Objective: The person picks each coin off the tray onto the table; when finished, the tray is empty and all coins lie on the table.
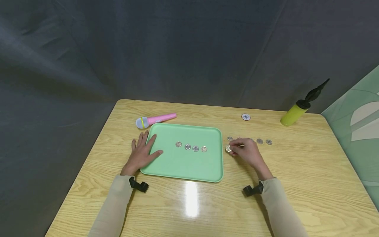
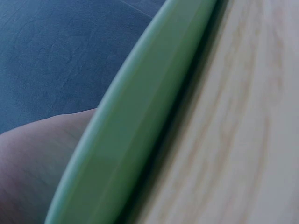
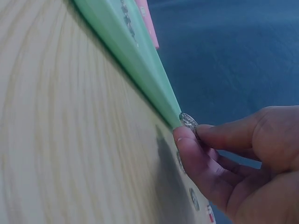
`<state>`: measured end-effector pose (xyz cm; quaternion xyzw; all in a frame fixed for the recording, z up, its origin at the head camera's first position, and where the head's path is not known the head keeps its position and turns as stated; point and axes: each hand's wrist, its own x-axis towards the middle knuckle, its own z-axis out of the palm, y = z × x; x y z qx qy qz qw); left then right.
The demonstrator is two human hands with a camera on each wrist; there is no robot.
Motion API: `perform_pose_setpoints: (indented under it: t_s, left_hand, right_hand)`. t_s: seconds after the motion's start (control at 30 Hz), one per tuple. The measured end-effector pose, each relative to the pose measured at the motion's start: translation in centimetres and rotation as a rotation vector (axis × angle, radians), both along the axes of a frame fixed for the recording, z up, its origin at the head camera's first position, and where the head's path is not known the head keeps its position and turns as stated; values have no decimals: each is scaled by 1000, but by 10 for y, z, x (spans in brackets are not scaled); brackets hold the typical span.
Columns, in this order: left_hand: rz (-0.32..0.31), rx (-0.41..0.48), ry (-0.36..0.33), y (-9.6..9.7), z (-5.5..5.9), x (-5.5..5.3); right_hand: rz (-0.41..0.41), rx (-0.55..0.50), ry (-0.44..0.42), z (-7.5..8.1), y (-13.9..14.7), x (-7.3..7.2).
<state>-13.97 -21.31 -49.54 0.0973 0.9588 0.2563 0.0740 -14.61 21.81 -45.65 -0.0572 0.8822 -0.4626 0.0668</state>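
Between finger and thumb, my right hand [image 1: 248, 152] pinches a silver coin [image 1: 228, 148] just off the right side of a light green tray [image 1: 180, 166]. The right wrist view shows that coin [image 3: 188, 120] tilted at the fingertips, above the table. My left hand [image 1: 140, 154] lies with spread fingers over the tray's left edge, and the thumb reaches inside. Several silver coins [image 1: 195, 148] form a row on the tray. More coins [image 1: 260, 141] lie on the table near my right hand, which partly hides them. The left wrist view mostly holds the tray's outer wall [image 2: 135, 112].
A pink toy microphone [image 1: 161, 118] lies behind the tray's left corner. At the back stands a yellow-green hand pump [image 1: 293, 115] with a black top. A poker chip [image 1: 245, 117] lies on the wooden table [image 1: 311, 171]. Dark cloth [image 1: 189, 52] hangs behind the table.
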Motion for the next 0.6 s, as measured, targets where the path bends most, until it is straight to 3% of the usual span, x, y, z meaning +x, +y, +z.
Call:
perform_pose_setpoints:
  t_s: [0.6]
  left_hand:
    - [-1, 5, -1, 0, 1, 0]
  right_hand:
    - [-28, -22, -126, -4, 9, -5]
